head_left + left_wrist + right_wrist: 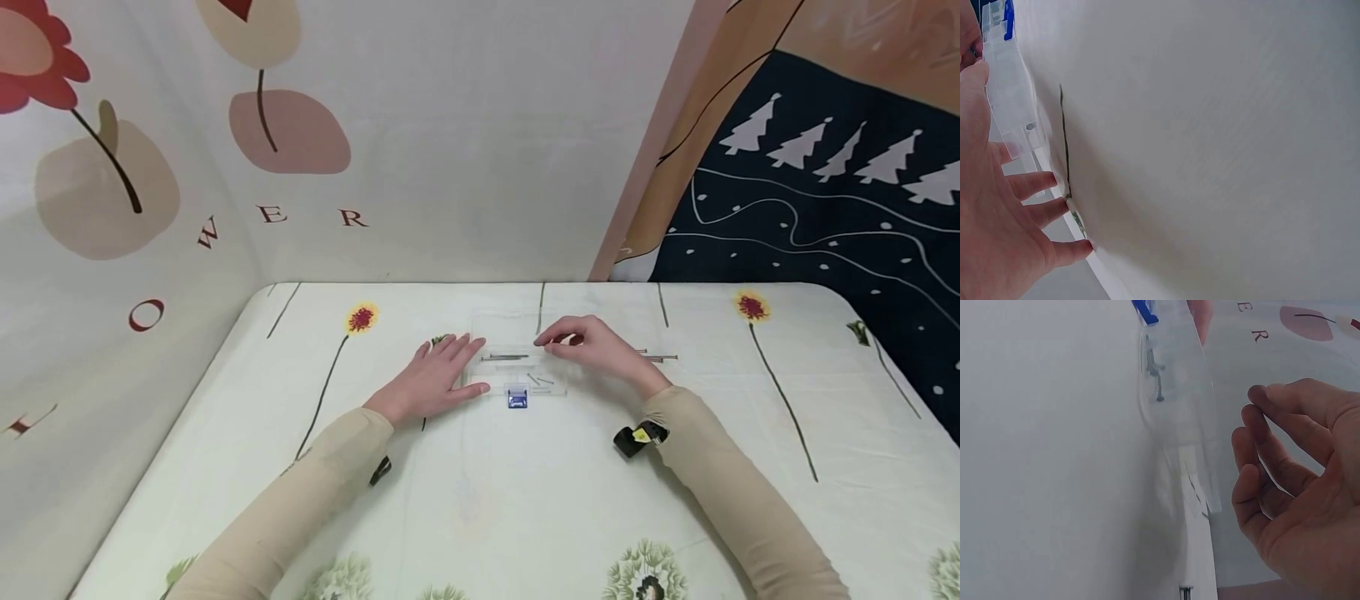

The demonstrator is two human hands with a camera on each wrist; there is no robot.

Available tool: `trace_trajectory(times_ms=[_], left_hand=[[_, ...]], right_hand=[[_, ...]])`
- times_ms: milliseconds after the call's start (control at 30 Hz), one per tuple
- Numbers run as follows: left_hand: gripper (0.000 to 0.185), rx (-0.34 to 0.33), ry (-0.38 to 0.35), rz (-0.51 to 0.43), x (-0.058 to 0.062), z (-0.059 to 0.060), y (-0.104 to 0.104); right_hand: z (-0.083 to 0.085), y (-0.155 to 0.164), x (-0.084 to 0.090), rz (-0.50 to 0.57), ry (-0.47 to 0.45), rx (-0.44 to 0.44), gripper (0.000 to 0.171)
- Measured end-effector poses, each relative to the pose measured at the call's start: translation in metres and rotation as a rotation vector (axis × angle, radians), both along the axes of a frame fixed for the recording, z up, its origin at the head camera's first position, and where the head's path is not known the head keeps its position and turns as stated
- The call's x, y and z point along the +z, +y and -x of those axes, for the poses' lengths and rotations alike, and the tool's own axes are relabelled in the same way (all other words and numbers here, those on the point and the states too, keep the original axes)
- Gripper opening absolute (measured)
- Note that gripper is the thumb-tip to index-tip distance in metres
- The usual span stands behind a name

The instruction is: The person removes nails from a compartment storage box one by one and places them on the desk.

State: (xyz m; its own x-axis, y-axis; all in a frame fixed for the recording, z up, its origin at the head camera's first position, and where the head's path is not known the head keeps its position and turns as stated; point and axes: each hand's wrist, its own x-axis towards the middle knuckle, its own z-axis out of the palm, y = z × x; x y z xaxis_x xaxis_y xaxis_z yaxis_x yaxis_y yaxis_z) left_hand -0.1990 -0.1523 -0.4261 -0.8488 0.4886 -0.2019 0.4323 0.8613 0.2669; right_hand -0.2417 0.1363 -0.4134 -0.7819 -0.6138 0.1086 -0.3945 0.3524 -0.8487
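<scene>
A clear plastic box (555, 388) with a blue latch (517, 397) on its near side lies on the cloth-covered table. Long nails (505, 357) lie together in its rear part, and several short nails (542, 382) lie scattered in the front right part. My left hand (431, 379) rests at the box's left side, fingers spread and fairly straight. Over the right rear of the box, my right hand (596, 348) has its fingers curled and thumb tip against the index finger. The right wrist view shows nothing between the fingertips (1259, 395).
More long nails (660, 358) lie on the table right of the box, partly behind my right wrist. The patterned tablecloth (480, 508) covers the tabletop. A white printed cloth (480, 167) hangs behind, with a dark tree-patterned cloth (810, 200) at the right.
</scene>
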Motion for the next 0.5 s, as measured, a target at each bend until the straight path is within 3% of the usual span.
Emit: trace_trajectory(times_ms=[300,500], left_hand=[[0.080,0.011,0.001,0.017,0.000,0.000,0.000],[0.080,0.004,-0.001,0.010,0.002,0.000,0.001]], right_hand=[[-0.004,-0.020,0.000,0.026,0.053,0.031,0.018],[-0.007,-0.028,-0.002,0.007,0.019,0.047,0.019]])
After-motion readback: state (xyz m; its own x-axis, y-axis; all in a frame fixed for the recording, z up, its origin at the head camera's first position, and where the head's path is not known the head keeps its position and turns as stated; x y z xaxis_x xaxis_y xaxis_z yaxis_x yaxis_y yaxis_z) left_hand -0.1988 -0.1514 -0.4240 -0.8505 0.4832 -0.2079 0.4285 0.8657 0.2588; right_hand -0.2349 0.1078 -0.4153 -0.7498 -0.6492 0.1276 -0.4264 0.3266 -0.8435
